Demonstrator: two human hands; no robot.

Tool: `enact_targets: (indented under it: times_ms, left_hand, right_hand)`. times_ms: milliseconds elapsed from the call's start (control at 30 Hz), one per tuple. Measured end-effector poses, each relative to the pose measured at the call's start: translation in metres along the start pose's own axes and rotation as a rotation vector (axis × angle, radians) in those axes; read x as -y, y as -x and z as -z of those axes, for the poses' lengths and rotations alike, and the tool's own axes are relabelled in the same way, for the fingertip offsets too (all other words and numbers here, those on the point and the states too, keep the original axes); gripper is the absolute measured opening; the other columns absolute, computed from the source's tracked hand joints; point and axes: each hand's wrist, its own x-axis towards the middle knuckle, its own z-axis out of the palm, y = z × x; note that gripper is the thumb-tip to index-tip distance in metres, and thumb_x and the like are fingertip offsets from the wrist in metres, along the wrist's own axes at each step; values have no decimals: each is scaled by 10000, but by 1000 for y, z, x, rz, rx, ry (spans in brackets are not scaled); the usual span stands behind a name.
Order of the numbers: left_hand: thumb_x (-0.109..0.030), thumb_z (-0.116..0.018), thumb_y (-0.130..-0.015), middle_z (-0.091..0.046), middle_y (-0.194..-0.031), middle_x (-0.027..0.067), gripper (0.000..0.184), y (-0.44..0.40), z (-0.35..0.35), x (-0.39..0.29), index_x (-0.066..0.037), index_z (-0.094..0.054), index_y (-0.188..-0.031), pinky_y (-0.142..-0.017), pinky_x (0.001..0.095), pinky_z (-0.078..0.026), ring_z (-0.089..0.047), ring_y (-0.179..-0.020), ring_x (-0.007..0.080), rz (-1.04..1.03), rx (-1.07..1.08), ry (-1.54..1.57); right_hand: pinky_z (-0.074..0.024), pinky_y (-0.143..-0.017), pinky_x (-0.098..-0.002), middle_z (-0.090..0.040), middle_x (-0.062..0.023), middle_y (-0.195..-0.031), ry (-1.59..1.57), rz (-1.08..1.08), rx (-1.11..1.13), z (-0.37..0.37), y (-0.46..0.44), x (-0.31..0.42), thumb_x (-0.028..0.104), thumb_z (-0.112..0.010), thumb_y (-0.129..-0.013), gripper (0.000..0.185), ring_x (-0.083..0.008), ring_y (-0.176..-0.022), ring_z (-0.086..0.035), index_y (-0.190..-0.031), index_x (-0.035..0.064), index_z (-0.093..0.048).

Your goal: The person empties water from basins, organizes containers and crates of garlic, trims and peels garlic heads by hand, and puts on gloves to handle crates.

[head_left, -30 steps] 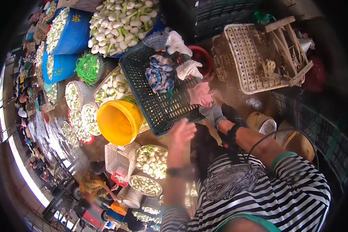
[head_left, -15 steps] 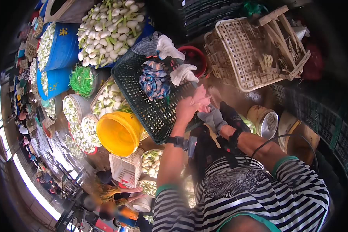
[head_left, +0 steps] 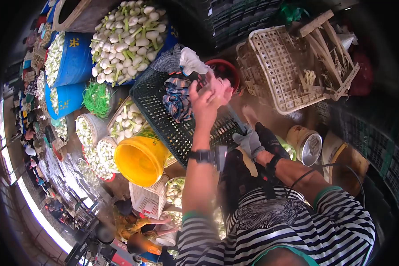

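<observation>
Glove (head_left: 226,90), pink, at left hand's (head_left: 205,108) half-spread fingers, hold too blurred to tell, over mesh crate's (head_left: 163,126) right edge. Right hand (head_left: 251,143) grey-gloved, loosely open. Likely glove-handling; next calls for firm cuff grip.

Well left of the wooden stool (head_left: 337,43), wet floor (head_left: 61,165) gleams; farther left, a long strip of white daylight (head_left: 39,210) glares. Near the stool, dark latticed plastic crates (head_left: 365,135) stand in shadow.

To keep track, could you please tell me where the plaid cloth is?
In the head view, left of centre, the plaid cloth lies in the dark crate, near the left hand.
</observation>
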Motion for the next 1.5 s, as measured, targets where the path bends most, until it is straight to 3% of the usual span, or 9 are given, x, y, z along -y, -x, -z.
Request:
enact_targets:
  times_ms: [133,300,367,500,700,900,967,1367,1500]
  left_hand:
    - [-86,-695,-692,-397,-1313,196,241,1,-19,30,7,-653,-910,-806,310,-470,-592,-942,206,139,224,-184]
    - [-42,-665,-675,-624,-799,104,181,16,-9,-6,-17,-663,-854,-721,287,-467,-591,-743,208,133,25,-309]
    - [-1,-626,-690,-609,-849,99,208,7,13,3,-11,-640,-897,-781,302,-462,-597,-815,188,203,-122,172]
    - [71,-568,-715,-499,-1152,188,826,-89,66,-22,-72,-127,-1398,-737,402,-508,-583,-914,282,207,-352,707]
    - [11,-663,-697,-465,-1204,191,1166,-159,16,30,-119,316,-1318,-738,460,-504,-573,-942,294,824,-398,512]
    - [-14,-740,-631,-514,-1107,220,944,-188,3,73,96,-94,-1311,-664,402,-532,-612,-813,285,633,-437,577]
    - [36,-715,-626,-576,-968,188,499,-193,0,92,180,-441,-1017,-601,312,-541,-626,-714,254,678,-547,433]
    - [-113,-513,-797,-549,-1133,175,466,-110,131,-54,38,-419,-1227,-871,416,-479,-568,-1020,328,387,-70,907]
    - [-94,-463,-835,-524,-1184,153,474,-91,143,3,46,-374,-1279,-916,390,-444,-528,-1084,290,415,-20,927]
  right_hand:
    - [-449,-766,-270,-608,-83,-979,56,6,-7,-2,1,1,133,-647,-774,433,-155,-852,-561,-1150,-22,-498]
    - [-450,-755,-257,-607,-39,-970,-45,-8,-15,-3,-6,-12,91,-626,-791,360,-109,-841,-547,-1119,-16,-524]
    - [-452,-754,-264,-614,-42,-959,-6,53,-35,-2,-4,-7,109,-636,-786,374,-113,-845,-556,-1121,-16,-524]
    - [-454,-747,-361,-617,-212,-949,153,-36,-25,3,6,24,214,-633,-750,509,-332,-895,-608,-1192,7,-490]
    - [-452,-732,-372,-615,-210,-930,181,18,-67,7,6,35,206,-626,-754,467,-348,-879,-604,-1163,16,-509]
    - [-450,-678,-373,-598,-168,-815,220,70,-58,9,3,33,257,-625,-763,450,-330,-757,-592,-1130,19,-518]
    - [-448,-672,-377,-592,-160,-793,222,60,-50,9,4,32,251,-625,-764,448,-327,-741,-588,-1129,17,-514]
    - [-457,-731,-350,-610,-199,-882,100,-22,-29,6,-9,-6,184,-614,-748,449,-319,-818,-608,-1142,-2,-508]
    - [-456,-745,-358,-618,-201,-912,62,-42,0,5,-5,15,169,-602,-747,427,-340,-869,-603,-1129,-3,-521]
